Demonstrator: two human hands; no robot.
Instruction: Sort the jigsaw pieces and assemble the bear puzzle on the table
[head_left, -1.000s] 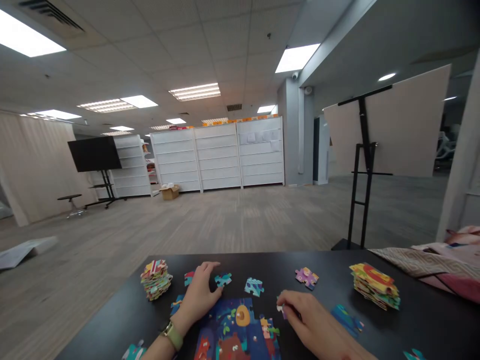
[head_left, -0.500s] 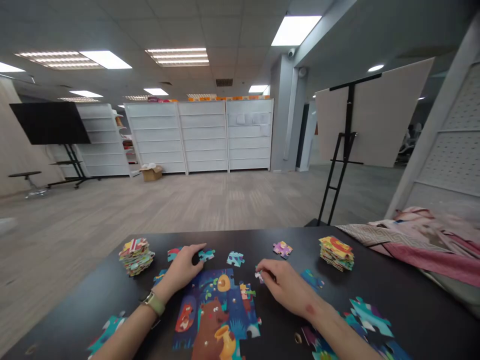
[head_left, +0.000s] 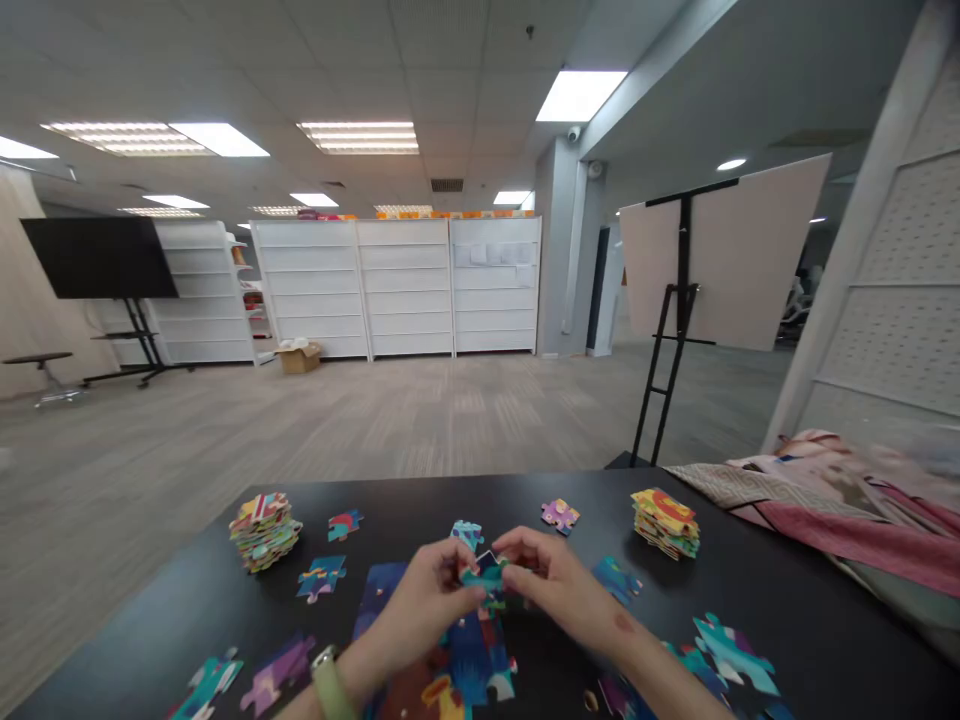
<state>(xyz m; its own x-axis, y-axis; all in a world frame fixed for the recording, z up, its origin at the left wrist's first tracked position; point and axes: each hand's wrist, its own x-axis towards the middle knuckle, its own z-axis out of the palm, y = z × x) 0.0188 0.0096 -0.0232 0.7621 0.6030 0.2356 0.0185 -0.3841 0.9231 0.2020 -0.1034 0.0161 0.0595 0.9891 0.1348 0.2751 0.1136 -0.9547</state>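
Note:
My left hand and my right hand meet above the partly joined jigsaw puzzle. Between their fingertips is a teal puzzle piece, pinched from both sides. Whether a second piece is in my right fingers, I cannot make out. The joined section shows dark blue scenery and a brown bear, mostly covered by my left hand and forearm. Just beyond my fingers lies a light-blue puzzle piece. A purple puzzle piece rests farther back, and a blue puzzle piece is right of my right hand.
Stacks of puzzle pieces stand at the left and right of the black table. Loose pieces lie on both sides, including a red-and-teal piece and a purple piece. A patterned cloth covers the right edge.
My left hand has come right from the back-left pieces, and the teal piece there is gone from its spot. Both hands now meet over the puzzle with a teal piece between them.

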